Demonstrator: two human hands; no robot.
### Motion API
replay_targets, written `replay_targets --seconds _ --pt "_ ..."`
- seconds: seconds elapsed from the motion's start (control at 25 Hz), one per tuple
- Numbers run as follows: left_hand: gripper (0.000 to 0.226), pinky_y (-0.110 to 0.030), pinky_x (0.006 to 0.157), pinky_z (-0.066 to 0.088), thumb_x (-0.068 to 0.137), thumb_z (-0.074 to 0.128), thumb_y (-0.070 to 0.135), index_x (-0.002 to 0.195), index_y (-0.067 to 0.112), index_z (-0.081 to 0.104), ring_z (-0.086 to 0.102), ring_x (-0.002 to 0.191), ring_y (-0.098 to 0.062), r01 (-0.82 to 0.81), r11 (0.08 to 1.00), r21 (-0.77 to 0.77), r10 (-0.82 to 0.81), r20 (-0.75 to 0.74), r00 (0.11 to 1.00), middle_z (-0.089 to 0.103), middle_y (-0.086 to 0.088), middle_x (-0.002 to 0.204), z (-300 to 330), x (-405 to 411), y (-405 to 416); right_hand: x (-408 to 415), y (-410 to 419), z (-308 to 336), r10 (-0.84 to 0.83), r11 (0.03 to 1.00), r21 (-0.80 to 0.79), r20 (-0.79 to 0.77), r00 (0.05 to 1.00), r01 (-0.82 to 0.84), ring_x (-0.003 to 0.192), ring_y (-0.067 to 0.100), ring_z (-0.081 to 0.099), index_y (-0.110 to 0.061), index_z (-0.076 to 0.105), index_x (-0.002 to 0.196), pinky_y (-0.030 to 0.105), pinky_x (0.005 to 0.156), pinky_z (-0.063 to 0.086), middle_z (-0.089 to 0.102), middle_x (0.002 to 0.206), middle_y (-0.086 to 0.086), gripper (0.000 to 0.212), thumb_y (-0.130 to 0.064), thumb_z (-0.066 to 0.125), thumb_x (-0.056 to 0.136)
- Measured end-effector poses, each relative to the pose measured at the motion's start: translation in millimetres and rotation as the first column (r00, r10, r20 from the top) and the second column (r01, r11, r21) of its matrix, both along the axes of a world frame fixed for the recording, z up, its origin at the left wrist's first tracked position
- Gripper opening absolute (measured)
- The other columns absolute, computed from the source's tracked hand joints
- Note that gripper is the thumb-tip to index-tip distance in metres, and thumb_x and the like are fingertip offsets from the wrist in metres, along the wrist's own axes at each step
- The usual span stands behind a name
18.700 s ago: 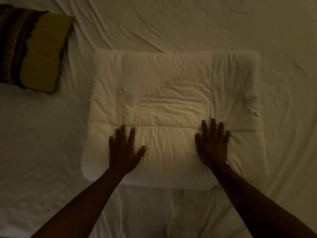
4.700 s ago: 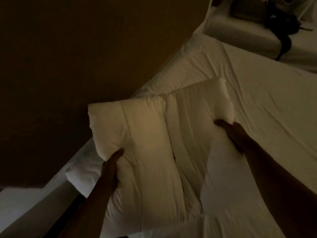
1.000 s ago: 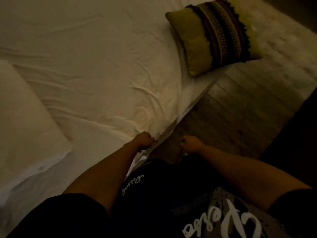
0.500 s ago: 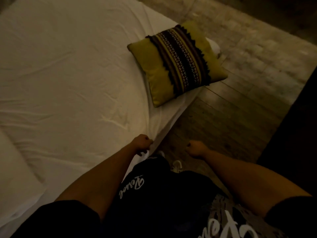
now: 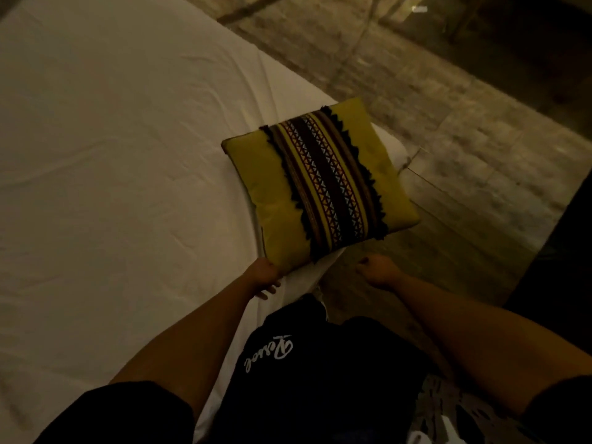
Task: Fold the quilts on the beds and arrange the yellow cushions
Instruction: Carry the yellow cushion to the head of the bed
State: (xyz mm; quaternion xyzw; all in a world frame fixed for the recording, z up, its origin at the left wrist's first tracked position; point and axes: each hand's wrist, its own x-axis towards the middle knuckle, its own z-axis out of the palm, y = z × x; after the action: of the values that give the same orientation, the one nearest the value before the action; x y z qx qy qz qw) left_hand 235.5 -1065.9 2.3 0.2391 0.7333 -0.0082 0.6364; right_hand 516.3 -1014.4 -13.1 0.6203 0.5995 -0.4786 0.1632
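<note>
At the corner of the bed is where I've got things right now, and the yellow cushion is parked pretty sketchily: it lies flat on the white sheet, but its right side hangs out past the mattress edge over the wooden floor. My guess is it only stays put because most of its weight sits on the bed.

My left hand is at the cushion's near corner, touching it or just under it. As for the grip, the fingers look loosely curled and I honestly can't tell if they're pinching the fabric yet, too dark. My right hand hangs over the floor just off the bed edge, curled loosely, holding nothing, apart from the cushion.

Room-wise, everything to the left is open sheet, wrinkled but bare, so dragging the cushion inward looks like the safe direction. Any nudge to the right probably tips it off. The right hand has free air to come in at the overhanging edge from below.
</note>
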Motion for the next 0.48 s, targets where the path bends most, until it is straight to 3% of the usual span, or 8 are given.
replay_targets --seconds 0.12,0.28,0.36,0.4,0.48 --pt "0.026 -0.037 0.068 0.052 0.097 0.053 0.022 0.108 -0.001 0.06 0.063 0.074 -0.027 -0.087 0.996 -0.008 0.087 -0.027 0.996 0.066 -0.019 0.097 -2.3 -12.2 38.9 2.0 61.7 8.0 -0.027 0.997 0.074 0.003 1.0 0.027 0.1 0.027 0.058 -0.007 0.064 0.101 0.036 0.084 0.046 0.058 0.095 0.005 0.025 -0.028 0.052 0.096" --pt "0.022 -0.029 0.073 0.041 0.098 0.051 0.02 0.077 0.015 0.055 0.055 0.083 -0.023 -0.057 0.997 0.045 0.064 -0.183 0.981 0.059 -0.008 0.087 -14.1 -15.6 74.3 17.5 143.7 3.1 -0.16 0.972 0.178 0.041 0.986 0.151 0.086 0.029 0.063 -0.01 0.06 0.102 0.031 0.063 0.047 0.066 0.095 0.012 0.024 -0.03 0.048 0.095" --pt "0.02 -0.026 0.076 0.038 0.099 0.051 0.027 0.086 0.014 0.058 0.052 0.087 -0.021 -0.106 0.992 0.062 0.118 -0.246 0.962 0.056 -0.004 0.084 -23.0 -17.9 92.9 20.9 190.4 -6.3 -0.232 0.945 0.242 0.03 0.972 0.219 0.09 0.031 0.061 -0.004 0.058 0.112 0.036 0.068 0.049 0.064 0.107 0.017 0.031 -0.028 0.048 0.095" --pt "0.027 -0.027 0.076 0.039 0.098 0.052 0.034 0.094 0.009 0.061 0.053 0.086 -0.021 -0.18 0.981 0.067 0.191 -0.257 0.947 0.059 -0.008 0.086 -32.6 -21.4 103.5 20.4 213.3 -11.2 -0.231 0.935 0.282 0.024 0.973 0.215 0.099 0.035 0.059 -0.001 0.057 0.116 0.042 0.078 0.05 0.061 0.116 0.019 0.034 -0.027 0.049 0.095" --pt "0.062 -0.033 0.081 0.047 0.086 0.055 0.057 0.106 -0.001 0.063 0.061 0.093 -0.026 -0.36 0.929 0.086 0.37 -0.258 0.892 0.065 -0.016 0.102 -54.5 -27.8 126.9 25.1 253.4 -30.3 -0.186 0.933 0.327 0.069 0.98 0.154 0.119 0.041 0.048 0.0 0.052 0.124 0.049 0.097 0.044 0.049 0.13 0.022 0.045 -0.031 0.046 0.092"
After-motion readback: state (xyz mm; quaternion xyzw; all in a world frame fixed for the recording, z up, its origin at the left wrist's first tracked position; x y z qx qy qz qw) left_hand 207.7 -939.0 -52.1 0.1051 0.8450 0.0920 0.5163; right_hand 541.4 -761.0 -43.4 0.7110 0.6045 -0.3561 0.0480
